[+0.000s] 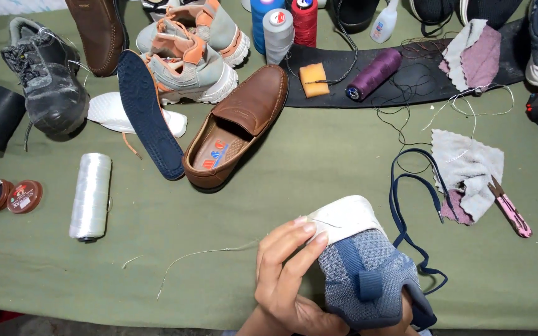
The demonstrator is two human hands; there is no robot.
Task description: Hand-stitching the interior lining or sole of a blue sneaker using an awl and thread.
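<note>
Only the person's own hands and a bit of forearm show, at the bottom edge of the head view. Left hand [284, 280]: bare, no glove, no ring, no watch or band at the wrist; nails short and plain, no polish. Forearm below it bare too, no sleeve in view. Right hand [406, 311]: mostly hidden, just a small strip of bare wrist shows near the frame bottom; can't tell fingers or nails. No jewellery, tape or markings seen on either.

A shoe-repair workshop: a brown loafer [238, 127], thread spools [278, 34] and loose insoles [147, 115] crowd the green-covered table [319, 168].
</note>
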